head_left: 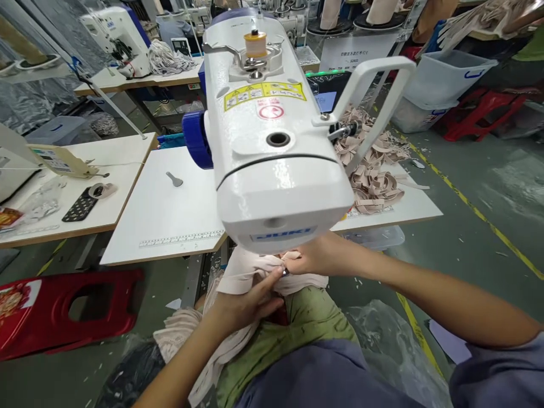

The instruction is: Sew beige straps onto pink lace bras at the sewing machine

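Just below the front end of a white sewing machine [283, 187], both hands are closed on a pale pink fabric piece [238, 272]. My left hand [255, 297] pinches it from the near left, with the thumb stretched towards the other hand. At the right, my right hand [317, 255] grips a bunched part of the cloth, its fingertips close to my left thumb. A small shiny metal thing [285, 272] shows by that thumb; I cannot tell what it is. The cloth hangs over my lap, and the machine's head hides its far part.
Right of the machine, a heap of pale pink straps [374, 175] lies on the white table [170, 204]. A red stool [114, 300] stands at the left. Further right are plastic bins [446, 79]. A phone [80, 204] rests on the neighbouring table.
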Tool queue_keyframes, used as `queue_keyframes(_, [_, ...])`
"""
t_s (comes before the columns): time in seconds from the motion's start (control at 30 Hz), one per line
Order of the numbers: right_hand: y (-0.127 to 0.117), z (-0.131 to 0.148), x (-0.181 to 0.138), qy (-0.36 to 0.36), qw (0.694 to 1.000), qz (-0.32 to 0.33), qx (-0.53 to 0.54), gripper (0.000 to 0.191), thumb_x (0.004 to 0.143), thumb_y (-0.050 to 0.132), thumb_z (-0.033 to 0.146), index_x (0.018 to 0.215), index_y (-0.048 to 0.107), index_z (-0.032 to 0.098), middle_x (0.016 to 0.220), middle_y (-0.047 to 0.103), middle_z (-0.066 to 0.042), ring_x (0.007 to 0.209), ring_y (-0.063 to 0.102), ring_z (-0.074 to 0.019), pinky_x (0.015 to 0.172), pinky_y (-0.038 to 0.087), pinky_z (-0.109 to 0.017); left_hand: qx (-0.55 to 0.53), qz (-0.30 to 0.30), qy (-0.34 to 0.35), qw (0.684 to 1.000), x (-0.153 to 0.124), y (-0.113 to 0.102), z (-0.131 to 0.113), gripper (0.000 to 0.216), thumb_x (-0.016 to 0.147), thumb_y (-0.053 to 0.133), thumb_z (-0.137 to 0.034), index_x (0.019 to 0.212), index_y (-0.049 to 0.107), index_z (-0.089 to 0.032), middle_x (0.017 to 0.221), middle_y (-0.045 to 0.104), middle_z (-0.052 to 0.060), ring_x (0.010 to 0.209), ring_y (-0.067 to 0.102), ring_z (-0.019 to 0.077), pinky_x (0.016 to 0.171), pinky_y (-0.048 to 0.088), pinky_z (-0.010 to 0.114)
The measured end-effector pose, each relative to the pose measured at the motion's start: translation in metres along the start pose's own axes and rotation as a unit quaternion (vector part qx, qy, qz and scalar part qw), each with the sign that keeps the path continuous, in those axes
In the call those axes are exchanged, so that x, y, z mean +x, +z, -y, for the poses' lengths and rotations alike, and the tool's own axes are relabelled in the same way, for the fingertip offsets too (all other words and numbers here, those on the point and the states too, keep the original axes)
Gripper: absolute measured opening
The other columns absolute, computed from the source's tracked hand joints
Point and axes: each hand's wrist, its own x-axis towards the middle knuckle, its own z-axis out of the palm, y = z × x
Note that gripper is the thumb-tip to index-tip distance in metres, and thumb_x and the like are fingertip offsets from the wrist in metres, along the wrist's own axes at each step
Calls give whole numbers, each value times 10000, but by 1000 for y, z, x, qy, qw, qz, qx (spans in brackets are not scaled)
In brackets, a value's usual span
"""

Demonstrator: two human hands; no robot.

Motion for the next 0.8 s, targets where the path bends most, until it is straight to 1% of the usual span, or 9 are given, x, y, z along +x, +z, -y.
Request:
queue_keyframes(0.07, [-1,1,-1,2,1000,0,3,192,737,540,177,586,421,192,545,358,55,544,249,-96,535,179,-270,4,7,8,1000,1,2,3,718,933,593,-382,1554,275,-213,807,741,35,702,697,212,767,580,310])
queue_keyframes(0.1, [0,0,-2,4,1000,-2,4,177,739,542,171,592,446,189,544,369,54,542,257,-98,533,181,-271,2,13,7,1000,1,2,4,708,932,594,-370,1551,284,-215,827,743,43,722,701,219,757,583,318])
queue_keyframes(0.2, [10,-8,-7,7,999,-27,17,90,788,567,184,712,613,172,632,551,16,590,420,-120,558,271,-259,-22,47,-22,998,-2,0,1,614,929,593,-345,1497,391,-229,1050,745,92,933,713,254,849,577,358])
queue_keyframes(0.27, [23,-18,-13,-9,996,-87,23,140,849,591,247,918,694,183,879,683,-45,778,577,-176,672,393,-271,-47,74,-56,995,-3,-2,-2,546,928,586,-349,1447,460,-239,1116,735,89,999,706,256,889,570,365])
queue_keyframes(0.37, [43,-33,-24,-62,974,-218,-5,212,919,577,324,1051,705,218,1183,662,-109,1098,588,-258,911,441,-376,-77,94,-111,986,-3,-5,-9,497,933,568,-371,1412,506,-249,1070,752,66,933,725,223,840,585,310])
queue_keyframes(0.43, [51,-37,-28,-91,962,-258,-13,194,945,549,295,985,726,229,1161,673,-110,1115,592,-256,945,444,-400,-90,104,-142,980,-1,-7,-14,489,936,562,-383,1405,520,-251,1058,758,60,891,731,200,784,588,261])
queue_keyframes(0.6, [46,-32,-25,-99,963,-250,27,171,908,581,192,865,744,221,970,708,-71,967,637,-218,924,463,-379,-87,119,-183,972,4,-10,-24,530,935,564,-366,1448,473,-269,1087,750,62,876,733,200,785,588,267])
queue_keyframes(0.73, [44,-30,-23,-85,967,-235,43,160,911,594,202,879,749,229,994,715,-58,976,641,-209,912,474,-372,-88,92,-189,974,6,-8,-30,517,932,562,-305,1438,483,-232,1052,745,75,866,733,203,779,594,277])
queue_keyframes(0.8, [49,-33,-24,-89,962,-254,40,160,929,586,221,911,744,228,986,717,-57,982,642,-202,906,479,-365,-89,81,-186,975,7,-6,-32,499,930,562,-278,1421,501,-215,1028,747,77,900,729,208,801,590,278])
